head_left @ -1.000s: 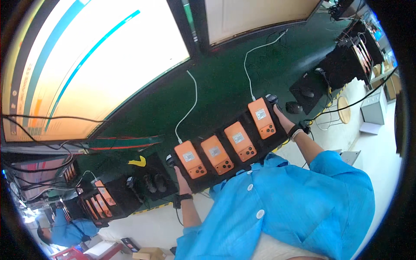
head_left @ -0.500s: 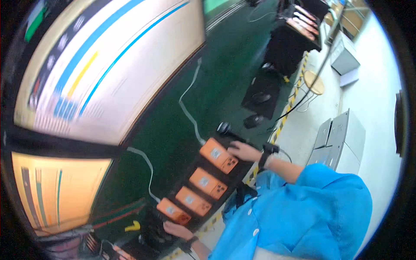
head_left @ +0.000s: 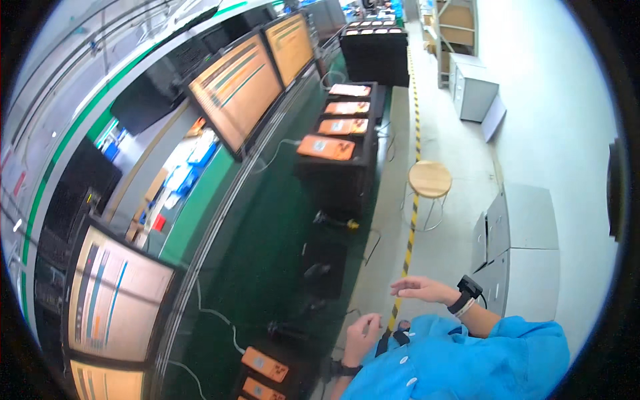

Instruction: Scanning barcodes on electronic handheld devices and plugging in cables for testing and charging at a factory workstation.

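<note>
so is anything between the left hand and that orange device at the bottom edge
Nothing visible. The left hand hangs empty, fingers loosely curled, just right of the nearest orange device in its black holder, with only open green bench surface and holder edge between them. The right hand is farther off, over the floor.
</note>
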The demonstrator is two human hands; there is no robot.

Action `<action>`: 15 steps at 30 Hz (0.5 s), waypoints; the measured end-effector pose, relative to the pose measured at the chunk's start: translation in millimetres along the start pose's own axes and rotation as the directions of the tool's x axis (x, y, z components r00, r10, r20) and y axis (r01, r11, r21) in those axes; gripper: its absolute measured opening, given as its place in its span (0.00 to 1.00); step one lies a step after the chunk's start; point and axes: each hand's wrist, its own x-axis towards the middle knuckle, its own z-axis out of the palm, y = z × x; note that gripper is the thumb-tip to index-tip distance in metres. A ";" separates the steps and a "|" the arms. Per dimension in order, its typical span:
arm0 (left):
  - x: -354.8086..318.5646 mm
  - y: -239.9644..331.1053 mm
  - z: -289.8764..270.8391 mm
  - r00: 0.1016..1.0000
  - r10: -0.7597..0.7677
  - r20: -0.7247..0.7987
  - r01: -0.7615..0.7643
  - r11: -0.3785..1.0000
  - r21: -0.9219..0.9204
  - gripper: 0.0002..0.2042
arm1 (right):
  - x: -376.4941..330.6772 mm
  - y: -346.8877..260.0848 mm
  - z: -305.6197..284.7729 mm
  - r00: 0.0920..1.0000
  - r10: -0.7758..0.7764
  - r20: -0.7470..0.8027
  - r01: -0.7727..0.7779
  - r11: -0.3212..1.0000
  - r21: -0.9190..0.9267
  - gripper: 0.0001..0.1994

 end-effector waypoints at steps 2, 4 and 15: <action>54.5 24.9 20.4 0.991 0.130 0.041 -0.131 0.991 0.003 0.08 | -3.6 -17.4 -41.1 0.998 -0.011 -0.063 0.011 1.000 -0.005 0.20; 109.6 54.4 29.3 0.976 0.214 0.031 -0.215 0.976 0.024 0.08 | 1.0 -32.1 -76.8 0.994 -0.013 -0.110 0.012 1.000 -0.006 0.20; 344.3 99.9 0.0 0.879 0.355 -0.319 -0.403 0.910 -0.096 0.09 | 104.5 -130.3 -272.9 0.937 -0.189 -0.294 0.182 0.982 -0.052 0.17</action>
